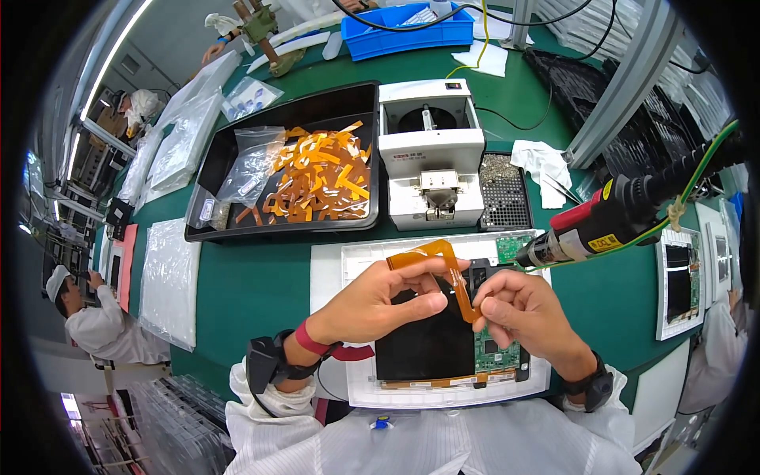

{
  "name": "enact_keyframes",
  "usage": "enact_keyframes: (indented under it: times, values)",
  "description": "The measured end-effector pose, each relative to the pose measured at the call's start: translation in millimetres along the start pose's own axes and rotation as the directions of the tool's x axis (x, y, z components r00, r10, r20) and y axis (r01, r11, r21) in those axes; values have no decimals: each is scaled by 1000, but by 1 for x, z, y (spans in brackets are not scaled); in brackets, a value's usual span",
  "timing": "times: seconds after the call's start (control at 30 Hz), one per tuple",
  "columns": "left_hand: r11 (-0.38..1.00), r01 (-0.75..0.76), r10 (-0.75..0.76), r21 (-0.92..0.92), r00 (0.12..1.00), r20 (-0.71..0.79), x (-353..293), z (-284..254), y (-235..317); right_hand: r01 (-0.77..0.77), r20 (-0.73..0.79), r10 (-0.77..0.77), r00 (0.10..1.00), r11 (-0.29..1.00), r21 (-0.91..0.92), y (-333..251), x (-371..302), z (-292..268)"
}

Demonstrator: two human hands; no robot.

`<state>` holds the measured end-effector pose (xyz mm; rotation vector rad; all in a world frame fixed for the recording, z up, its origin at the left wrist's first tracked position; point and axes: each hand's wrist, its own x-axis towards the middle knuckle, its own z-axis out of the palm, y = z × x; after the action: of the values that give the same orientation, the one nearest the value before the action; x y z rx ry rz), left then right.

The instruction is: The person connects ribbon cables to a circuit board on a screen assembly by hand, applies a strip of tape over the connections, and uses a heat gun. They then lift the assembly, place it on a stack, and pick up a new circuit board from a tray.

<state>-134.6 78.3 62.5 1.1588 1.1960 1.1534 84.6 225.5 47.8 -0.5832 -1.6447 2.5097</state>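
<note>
Just beyond where I'm gripping sits a white boxy machine [430, 154], and left of it a black tray [212, 207] heaped with orange strips [317, 176] and clear bags. A hanging electric screwdriver [609, 222] points in from the right. Farther off I see a blue bin [412, 30] on the green table [245, 285].

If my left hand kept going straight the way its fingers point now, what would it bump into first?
Probably the right hand: the left hand points rightward across the orange flex strip both pinch, though depth is unclear.
</note>
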Motion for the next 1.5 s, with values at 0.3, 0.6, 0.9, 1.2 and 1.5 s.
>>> enact_keyframes:
  times: [0.3,0.6,0.9,1.2,1.5]
  values:
    - [991,-110,112,-70,993,28,3,2,-4,-171,199,118,973,946,276,18,9,10]
    - [988,-36,52,-153,994,101,4,8,-3,-191,264,121,957,946,261,26,10,15]
    - [994,-102,104,41,994,-41,1,5,-6,-74,64,69,996,994,79,27,7,18]
    - [985,129,-110,111,980,-168,-2,4,-17,-89,29,89,996,996,3,22,2,23]
    - [946,57,-45,319,998,-43,-4,7,-15,31,-97,-44,994,991,-130,14,8,-4]
